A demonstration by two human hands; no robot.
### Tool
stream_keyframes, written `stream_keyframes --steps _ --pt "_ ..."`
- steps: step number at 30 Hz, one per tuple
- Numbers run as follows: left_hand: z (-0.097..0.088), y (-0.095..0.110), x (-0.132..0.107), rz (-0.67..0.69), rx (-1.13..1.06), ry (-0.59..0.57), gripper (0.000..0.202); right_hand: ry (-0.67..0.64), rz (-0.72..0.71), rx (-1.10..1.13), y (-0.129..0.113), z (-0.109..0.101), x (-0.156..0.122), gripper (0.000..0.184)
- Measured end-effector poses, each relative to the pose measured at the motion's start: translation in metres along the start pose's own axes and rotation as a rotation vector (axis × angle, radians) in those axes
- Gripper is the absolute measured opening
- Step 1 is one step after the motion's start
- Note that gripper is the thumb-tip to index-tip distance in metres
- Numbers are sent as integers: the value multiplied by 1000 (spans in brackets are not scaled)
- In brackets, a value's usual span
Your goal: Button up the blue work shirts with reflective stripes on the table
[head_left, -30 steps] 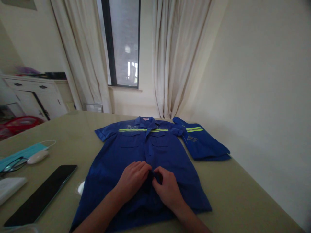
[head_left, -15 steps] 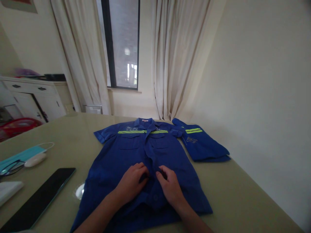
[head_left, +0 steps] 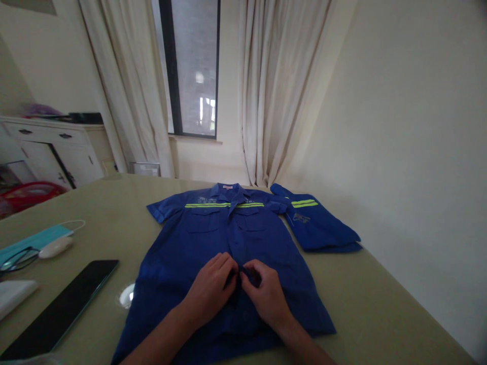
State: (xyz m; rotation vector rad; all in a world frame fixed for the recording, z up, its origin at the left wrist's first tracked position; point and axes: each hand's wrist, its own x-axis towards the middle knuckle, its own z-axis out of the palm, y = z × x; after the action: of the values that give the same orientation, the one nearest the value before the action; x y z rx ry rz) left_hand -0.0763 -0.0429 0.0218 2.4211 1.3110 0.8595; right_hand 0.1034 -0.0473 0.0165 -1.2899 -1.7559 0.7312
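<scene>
A blue short-sleeved work shirt [head_left: 201, 243] lies spread face up, its collar at the far end and a yellow-green reflective stripe across the chest. My left hand [head_left: 215, 279] pinches the front placket from the left, in the lower middle of the shirt. Close against it, my right hand [head_left: 264, 289] pinches the same placket from the right, thumb and fingertips together. The fingertips of both hands nearly meet, and the bit of cloth or button between them is mostly hidden.
A folded blue garment [head_left: 319, 228] lies beside the shirt at the right, near the wall. On the left of the table [head_left: 117, 213] are a black phone-like slab [head_left: 64, 309], a white mouse [head_left: 56, 247], glasses [head_left: 19, 258], a blue face mask [head_left: 41, 241] and a white box [head_left: 15, 296].
My hands have come closer together, and their fingers have closed on the placket. The gap in the shirt front between them has narrowed.
</scene>
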Motion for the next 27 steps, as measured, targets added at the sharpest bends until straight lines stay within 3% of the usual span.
stream_keyframes --steps 5,12,19,27 --pt "0 0 0 49 32 -17 14 3 18 -22 -3 -2 0 12" --pt "1 1 -1 -11 -16 -45 15 -72 -25 11 -3 -9 1 14" --pt "2 0 -1 -34 -84 -53 17 -23 -91 -43 0 -7 2 13" --pt "2 -1 -1 -101 -162 -42 14 -54 -67 -51 1 -8 2 18"
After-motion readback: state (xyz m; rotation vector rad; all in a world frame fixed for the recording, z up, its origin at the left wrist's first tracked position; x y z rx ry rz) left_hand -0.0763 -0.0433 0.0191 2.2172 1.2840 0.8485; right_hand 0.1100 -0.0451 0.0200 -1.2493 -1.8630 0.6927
